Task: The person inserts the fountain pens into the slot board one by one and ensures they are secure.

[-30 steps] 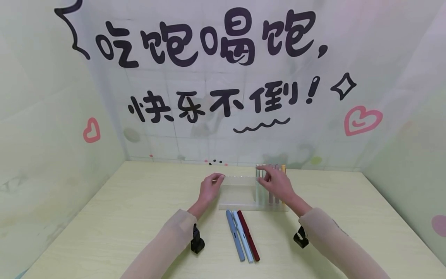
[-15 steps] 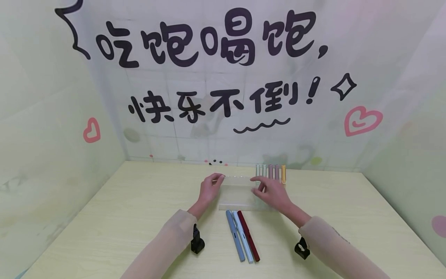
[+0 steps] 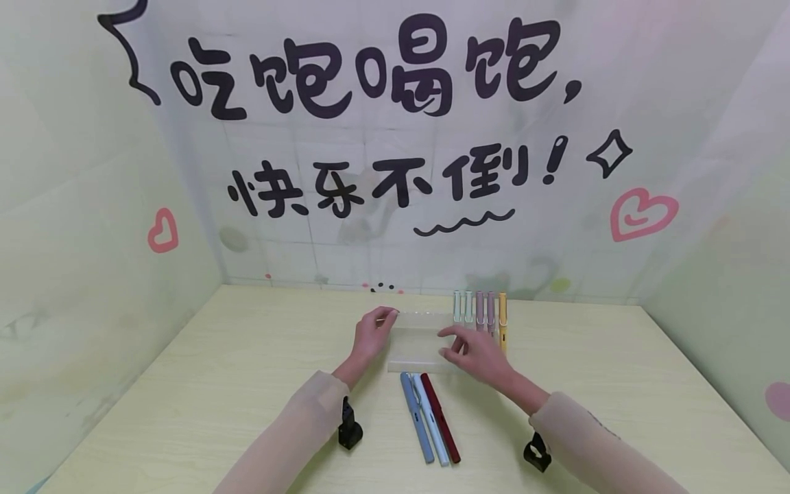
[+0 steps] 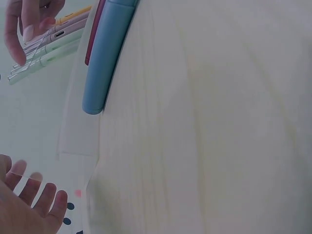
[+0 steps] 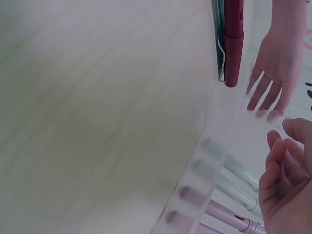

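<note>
At its left edge, a clear acrylic pen stand (image 3: 415, 347) is pinched by my left hand (image 3: 372, 336); in the left wrist view the fingertips (image 4: 35, 176) show through the clear panel. My right hand (image 3: 481, 351) is in front of the stand's right half, thumb and forefinger apart, other fingers loosely bent, nothing held. Upright in that half are two pale green pens (image 3: 457, 305), two purple pens (image 3: 479, 305) and a yellow pen (image 3: 503, 309). The right hand hides parts of them. Three pens lie before the stand: blue (image 3: 417, 417), light blue (image 3: 433, 429) and dark red (image 3: 441, 418).
The pale wooden table (image 3: 247, 384) reaches back to a printed cloth wall (image 3: 382, 261) with large dark lettering. Similar cloth hangs on the left and right sides. Black wrist cameras (image 3: 350, 429) sit at both sleeves.
My right hand has come away from the pale green pens, moving down and slightly left, so the pen tops show. The left hand and the three lying pens have stayed put.
</note>
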A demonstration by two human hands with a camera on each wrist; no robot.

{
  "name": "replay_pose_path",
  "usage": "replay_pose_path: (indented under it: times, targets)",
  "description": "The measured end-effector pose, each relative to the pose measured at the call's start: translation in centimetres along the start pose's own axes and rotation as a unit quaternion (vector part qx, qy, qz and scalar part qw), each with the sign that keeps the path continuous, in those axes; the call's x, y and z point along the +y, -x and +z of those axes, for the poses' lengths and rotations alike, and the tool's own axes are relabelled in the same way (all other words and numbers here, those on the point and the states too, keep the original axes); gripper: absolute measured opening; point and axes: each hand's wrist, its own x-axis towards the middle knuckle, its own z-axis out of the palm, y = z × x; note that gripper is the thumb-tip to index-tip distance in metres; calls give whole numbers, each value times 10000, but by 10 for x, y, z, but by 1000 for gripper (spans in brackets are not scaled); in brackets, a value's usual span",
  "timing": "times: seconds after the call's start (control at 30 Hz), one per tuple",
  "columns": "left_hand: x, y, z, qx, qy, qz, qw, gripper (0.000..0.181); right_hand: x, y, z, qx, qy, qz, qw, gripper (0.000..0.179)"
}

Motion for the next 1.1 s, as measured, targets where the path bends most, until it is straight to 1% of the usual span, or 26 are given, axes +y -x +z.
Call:
replay_pose_path:
  times: [0.23,0.37,0.43,0.5,0.67,0.77,0.9,1.1]
  targets:
    - [1,1,-1,24,-56,56,10000,26,-6,4,4,-276,-30,58,9996,22]
    - [1,1,0,20,-46,38,10000,25,-7,6,8,-523,-214,108,9983,21]
    - [1,1,0,19,-58,78,10000,25,-7,6,10,-658,-295,103,9973,21]
    - [1,1,0,25,-59,105,9999,25,-7,7,12,-773,-390,55,9962,19]
    - [2,2,-1,37,-65,119,9999,25,-10,8,16,-1090,-384,-96,9933,15]
    - [3,2,-1,63,-68,96,9999,25,-10,8,19,-1332,-432,-90,9901,17]
    - [3,1,-1,97,-77,65,9999,25,-9,9,23,-1541,-513,-59,9867,22]
    - [1,0,0,85,-84,26,9999,25,-10,12,25,-1886,-447,122,9810,29]
